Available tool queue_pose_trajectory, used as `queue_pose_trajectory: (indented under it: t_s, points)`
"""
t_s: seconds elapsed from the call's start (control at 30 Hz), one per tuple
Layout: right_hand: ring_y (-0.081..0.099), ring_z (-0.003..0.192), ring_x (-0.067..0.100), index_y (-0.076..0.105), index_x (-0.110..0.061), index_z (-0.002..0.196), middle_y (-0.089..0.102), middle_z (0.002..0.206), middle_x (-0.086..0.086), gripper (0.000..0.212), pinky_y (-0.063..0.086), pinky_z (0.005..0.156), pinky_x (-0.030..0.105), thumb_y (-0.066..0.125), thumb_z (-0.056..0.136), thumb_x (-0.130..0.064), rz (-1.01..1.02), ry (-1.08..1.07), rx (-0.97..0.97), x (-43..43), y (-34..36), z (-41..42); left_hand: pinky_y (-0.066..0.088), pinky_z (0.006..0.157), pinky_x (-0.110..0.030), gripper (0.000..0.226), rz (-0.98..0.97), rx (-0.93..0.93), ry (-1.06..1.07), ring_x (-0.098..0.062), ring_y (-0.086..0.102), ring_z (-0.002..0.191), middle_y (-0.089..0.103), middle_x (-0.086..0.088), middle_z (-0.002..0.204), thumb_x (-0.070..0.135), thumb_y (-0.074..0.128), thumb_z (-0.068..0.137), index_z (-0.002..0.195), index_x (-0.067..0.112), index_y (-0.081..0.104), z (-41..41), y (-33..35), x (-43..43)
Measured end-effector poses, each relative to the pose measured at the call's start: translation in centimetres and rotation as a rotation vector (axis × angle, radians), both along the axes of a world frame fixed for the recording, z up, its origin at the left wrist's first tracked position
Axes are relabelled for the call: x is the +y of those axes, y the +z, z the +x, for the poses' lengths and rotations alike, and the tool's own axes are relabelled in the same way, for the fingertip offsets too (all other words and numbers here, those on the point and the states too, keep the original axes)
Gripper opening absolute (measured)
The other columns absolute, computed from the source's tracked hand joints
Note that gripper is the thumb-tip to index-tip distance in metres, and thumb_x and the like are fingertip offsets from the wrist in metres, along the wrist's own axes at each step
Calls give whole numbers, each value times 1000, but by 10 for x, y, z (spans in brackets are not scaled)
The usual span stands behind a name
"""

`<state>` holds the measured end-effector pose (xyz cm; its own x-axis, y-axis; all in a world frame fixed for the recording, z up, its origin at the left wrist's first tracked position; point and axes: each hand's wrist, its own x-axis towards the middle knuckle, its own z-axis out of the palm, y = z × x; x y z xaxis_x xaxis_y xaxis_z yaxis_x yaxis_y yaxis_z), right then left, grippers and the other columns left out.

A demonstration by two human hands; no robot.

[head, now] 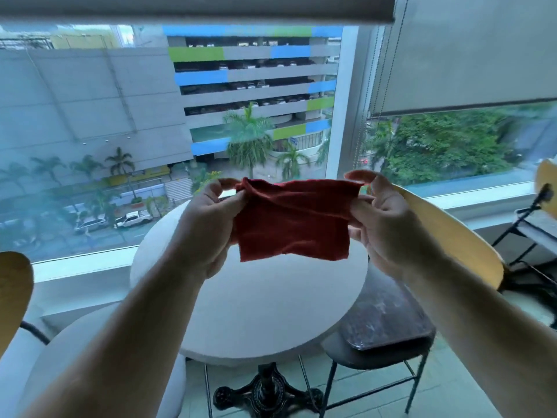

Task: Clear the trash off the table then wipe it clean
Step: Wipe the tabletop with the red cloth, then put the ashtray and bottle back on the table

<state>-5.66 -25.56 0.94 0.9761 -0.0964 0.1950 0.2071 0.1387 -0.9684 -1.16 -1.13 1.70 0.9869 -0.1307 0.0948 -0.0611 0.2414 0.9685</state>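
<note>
A red cloth (pixel 294 221) hangs stretched in the air above a round white table (pixel 250 309). My left hand (pixel 208 224) pinches its upper left corner, and my right hand (pixel 382 218) pinches its upper right corner. The cloth is folded and droops between both hands. No trash shows on the visible part of the tabletop; the far part is hidden behind the cloth and my hands.
A dark stool (pixel 382 336) with a marbled seat stands right of the table. A wooden chair back (pixel 452 233) curves behind my right arm. A white seat (pixel 75 357) sits at lower left. A large window (pixel 150 131) lies straight ahead.
</note>
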Motion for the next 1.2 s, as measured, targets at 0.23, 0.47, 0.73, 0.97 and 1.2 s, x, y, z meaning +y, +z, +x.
queue_pose_trajectory:
  t_s: [0.23,0.47,0.73,0.97,1.2]
  points:
    - [70,93,44,57,2,117,66,103,34,26,59,84,63,65,95,-10,235,-101,177,-68,-14,5,59,64,-52,10,-101,139,39,-22,62,58,63,-5,68,11,60,104,102,20,55,-10,-1,-89]
    - [67,87,32,60,6,137,68,103,21,43,61,83,40,52,104,-22,402,-28,547,-166,-35,8,42,49,-28,23,-19,279,7,-20,53,53,60,-7,80,4,55,103,89,21,56,-7,-23,-189]
    - [67,104,32,65,-7,129,69,114,16,47,53,99,50,71,84,4,87,63,247,-284,-55,3,62,79,-36,47,308,63,-45,-23,71,84,76,-16,101,4,71,67,111,19,77,-1,-51,-286]
    - [60,111,8,69,-36,129,62,119,-12,58,42,94,14,76,78,-8,-887,-75,195,-320,-107,26,43,112,-30,76,1073,-240,76,-20,56,119,54,-2,134,12,80,74,146,18,57,6,-110,-339]
    - [57,95,11,73,-36,104,56,111,-7,25,40,78,12,69,91,-15,-959,-171,340,-317,-184,47,38,102,-19,53,1161,-164,56,-15,56,105,54,3,123,16,77,85,135,18,64,24,-182,-348]
